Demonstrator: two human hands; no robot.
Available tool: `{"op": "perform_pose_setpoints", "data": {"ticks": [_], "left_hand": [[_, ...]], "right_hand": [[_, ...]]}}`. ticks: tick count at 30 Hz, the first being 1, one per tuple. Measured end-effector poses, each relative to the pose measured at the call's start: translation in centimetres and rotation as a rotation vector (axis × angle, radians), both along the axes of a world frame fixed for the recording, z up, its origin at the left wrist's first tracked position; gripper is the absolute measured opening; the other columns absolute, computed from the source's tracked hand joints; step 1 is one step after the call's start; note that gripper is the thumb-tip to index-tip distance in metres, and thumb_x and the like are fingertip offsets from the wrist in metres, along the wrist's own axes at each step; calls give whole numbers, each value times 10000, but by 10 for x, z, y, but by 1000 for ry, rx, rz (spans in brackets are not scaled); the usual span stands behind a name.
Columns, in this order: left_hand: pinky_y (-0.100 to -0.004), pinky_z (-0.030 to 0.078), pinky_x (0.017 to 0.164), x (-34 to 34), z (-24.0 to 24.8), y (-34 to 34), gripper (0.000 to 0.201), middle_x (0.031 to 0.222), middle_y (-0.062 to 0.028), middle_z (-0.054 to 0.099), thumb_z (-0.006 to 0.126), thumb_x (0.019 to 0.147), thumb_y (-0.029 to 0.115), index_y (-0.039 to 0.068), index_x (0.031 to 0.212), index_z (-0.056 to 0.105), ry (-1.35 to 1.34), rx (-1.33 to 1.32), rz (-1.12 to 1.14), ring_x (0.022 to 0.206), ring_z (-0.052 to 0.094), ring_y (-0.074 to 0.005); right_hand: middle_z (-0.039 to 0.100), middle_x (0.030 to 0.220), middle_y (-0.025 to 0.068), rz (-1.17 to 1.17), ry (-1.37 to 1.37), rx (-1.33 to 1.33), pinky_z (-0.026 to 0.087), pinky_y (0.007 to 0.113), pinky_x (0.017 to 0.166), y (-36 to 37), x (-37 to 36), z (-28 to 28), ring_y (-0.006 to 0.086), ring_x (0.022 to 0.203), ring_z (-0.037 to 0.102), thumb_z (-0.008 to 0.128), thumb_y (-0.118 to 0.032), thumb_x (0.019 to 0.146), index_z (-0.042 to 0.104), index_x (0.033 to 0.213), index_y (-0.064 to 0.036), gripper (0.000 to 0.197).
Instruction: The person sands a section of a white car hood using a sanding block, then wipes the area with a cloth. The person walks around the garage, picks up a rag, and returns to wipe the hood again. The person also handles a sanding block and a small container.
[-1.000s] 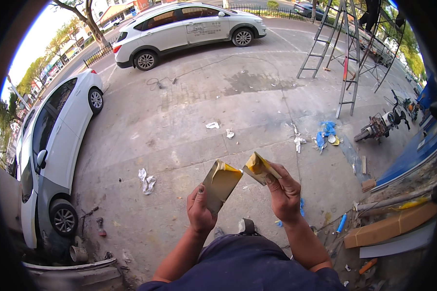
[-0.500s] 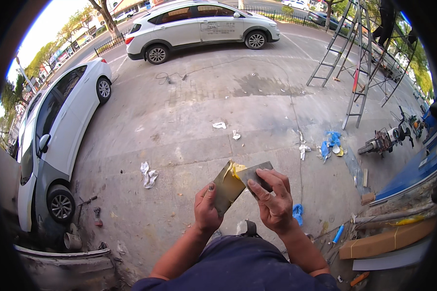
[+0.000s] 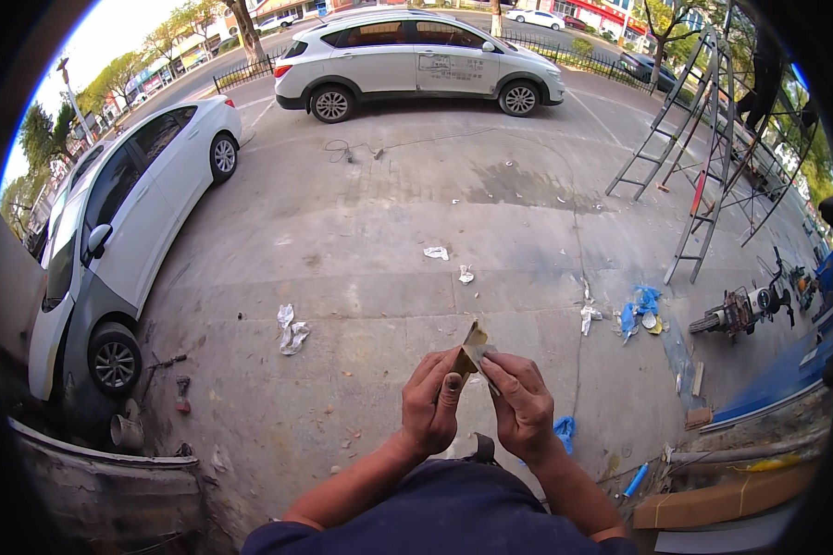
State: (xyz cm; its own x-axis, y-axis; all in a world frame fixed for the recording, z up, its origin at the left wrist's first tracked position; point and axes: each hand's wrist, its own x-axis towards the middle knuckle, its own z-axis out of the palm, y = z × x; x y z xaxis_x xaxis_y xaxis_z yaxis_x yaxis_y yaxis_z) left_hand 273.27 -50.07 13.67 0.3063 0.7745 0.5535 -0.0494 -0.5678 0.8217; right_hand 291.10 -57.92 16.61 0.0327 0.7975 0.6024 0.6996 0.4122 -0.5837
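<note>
My left hand grips a flat, dark metal putty plate, now tipped so that only a narrow part of it shows. My right hand is closed on a thin grey putty spreader, fingers pressed along it. The two blades lean together and meet at the top, right in front of my body. Yellow putty was visible on the plate half a second ago; from this angle I cannot make it out.
A white car with a grey front fender stands at left, a white SUV across the far side. Ladders and a motorbike are at right. White scraps, blue plastic and a long cardboard box lie about.
Both hands have turned and come closer together. The plate and spreader went from showing their broad faces to being tilted nearly edge-on. The whole view has shifted slightly.
</note>
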Motion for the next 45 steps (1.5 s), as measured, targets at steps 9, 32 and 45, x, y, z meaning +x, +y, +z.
{"op": "perform_pose_setpoints", "data": {"ticks": [9,32,45], "left_hand": [[-366,579,1013,-7,-15,9,504,1302,-174,774,504,1248,317,-105,1467,670,-397,-494,-107,1128,731,-227],[-400,581,1107,-24,-21,23,549,1354,-183,760,472,1253,377,-103,1471,624,-753,-828,-325,1243,742,-265],[-451,580,1013,-22,-11,24,509,1269,-255,760,517,1228,304,-123,1441,695,5,103,20,1120,729,-356]], "right_hand": [[804,1317,182,65,273,4,617,410,1074,0,18,3,344,1240,775,691,113,1024,816,1312,-42,350],[656,1521,119,-19,-403,71,503,577,1227,10,-33,-12,338,1400,606,715,-58,935,813,1466,-257,575],[775,1360,174,11,266,-10,613,399,1048,24,-23,-9,319,1217,769,663,62,1086,747,1434,-11,365]]}}
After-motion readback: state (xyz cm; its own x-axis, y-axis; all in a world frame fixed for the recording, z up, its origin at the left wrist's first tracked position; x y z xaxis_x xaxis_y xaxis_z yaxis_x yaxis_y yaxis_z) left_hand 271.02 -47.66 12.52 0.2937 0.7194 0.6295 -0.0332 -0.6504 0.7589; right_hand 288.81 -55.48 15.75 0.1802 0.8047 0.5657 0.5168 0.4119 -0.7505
